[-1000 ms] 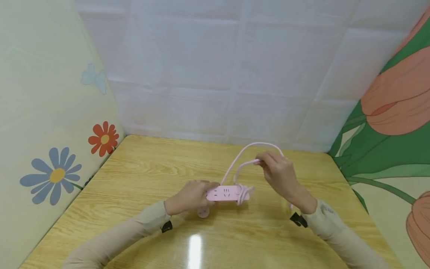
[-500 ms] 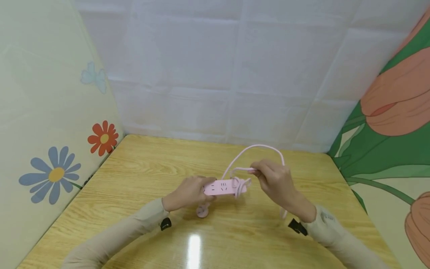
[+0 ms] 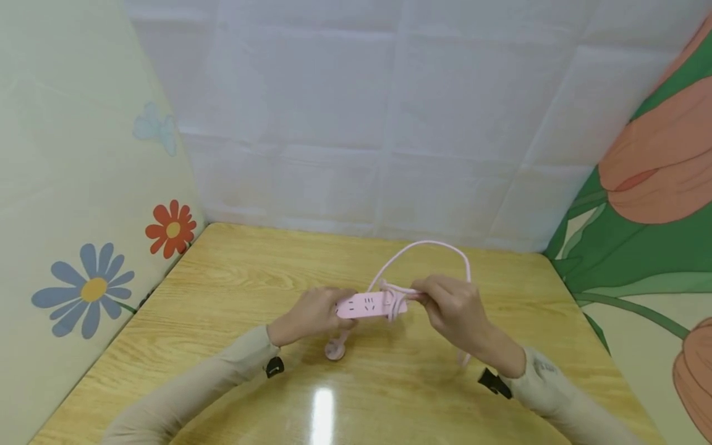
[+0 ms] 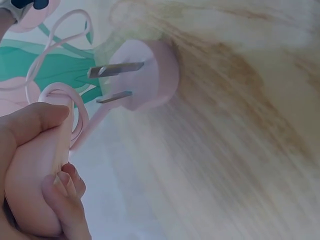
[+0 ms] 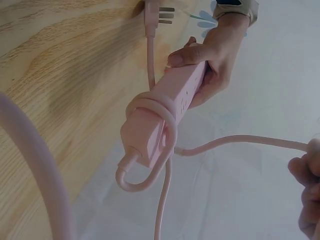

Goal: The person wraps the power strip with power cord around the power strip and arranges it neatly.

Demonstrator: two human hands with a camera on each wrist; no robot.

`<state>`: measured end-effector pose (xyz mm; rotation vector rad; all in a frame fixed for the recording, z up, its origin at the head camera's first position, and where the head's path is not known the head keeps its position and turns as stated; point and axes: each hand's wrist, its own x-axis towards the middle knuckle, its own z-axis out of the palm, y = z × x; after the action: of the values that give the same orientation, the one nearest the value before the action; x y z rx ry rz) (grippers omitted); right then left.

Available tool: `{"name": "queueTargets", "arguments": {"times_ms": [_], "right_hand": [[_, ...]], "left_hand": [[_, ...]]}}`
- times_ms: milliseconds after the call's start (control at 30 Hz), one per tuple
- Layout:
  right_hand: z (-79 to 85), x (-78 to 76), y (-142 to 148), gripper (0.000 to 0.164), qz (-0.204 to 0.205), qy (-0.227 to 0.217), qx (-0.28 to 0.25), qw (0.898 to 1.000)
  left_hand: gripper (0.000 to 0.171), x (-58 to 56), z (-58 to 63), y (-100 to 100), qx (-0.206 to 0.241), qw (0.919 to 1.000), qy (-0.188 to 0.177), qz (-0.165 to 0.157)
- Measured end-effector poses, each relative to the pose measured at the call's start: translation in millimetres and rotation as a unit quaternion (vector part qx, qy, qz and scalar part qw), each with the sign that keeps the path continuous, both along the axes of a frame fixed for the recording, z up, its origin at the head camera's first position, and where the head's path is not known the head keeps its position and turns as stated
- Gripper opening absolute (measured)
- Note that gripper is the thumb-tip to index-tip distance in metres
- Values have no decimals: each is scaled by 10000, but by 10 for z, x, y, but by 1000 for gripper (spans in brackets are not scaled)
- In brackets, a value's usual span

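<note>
A pink power strip is held up over the table, its left end gripped by my left hand. Pink cord is wound round the strip's right end. Just to the right of that end, my right hand pinches a length of the cord; in the right wrist view this hand shows only at the edge. A long loop of cord arches behind both hands. Below the left hand hangs the plug, and the left wrist view shows its metal prongs.
The wood-grain table extends around the hands. A white sheet rises behind it, with flower-printed panels on the left and right.
My right hand has moved left and down with the cord, closer to the strip's wound end. The left hand and the strip have shifted slightly up and left.
</note>
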<state>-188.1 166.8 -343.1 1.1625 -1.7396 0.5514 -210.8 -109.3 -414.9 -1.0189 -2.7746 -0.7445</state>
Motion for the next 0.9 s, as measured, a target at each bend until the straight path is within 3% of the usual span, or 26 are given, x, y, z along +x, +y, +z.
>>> {"name": "queueTargets", "arguments": {"times_ms": [533, 900], "right_hand": [[11, 126, -34, 31, 251, -182, 196, 9993], [28, 209, -84, 28, 494, -104, 570, 9971]], "left_hand": [[59, -48, 52, -49, 205, 9993, -305, 17], [58, -57, 86, -101, 242, 9993, -229, 186]]}}
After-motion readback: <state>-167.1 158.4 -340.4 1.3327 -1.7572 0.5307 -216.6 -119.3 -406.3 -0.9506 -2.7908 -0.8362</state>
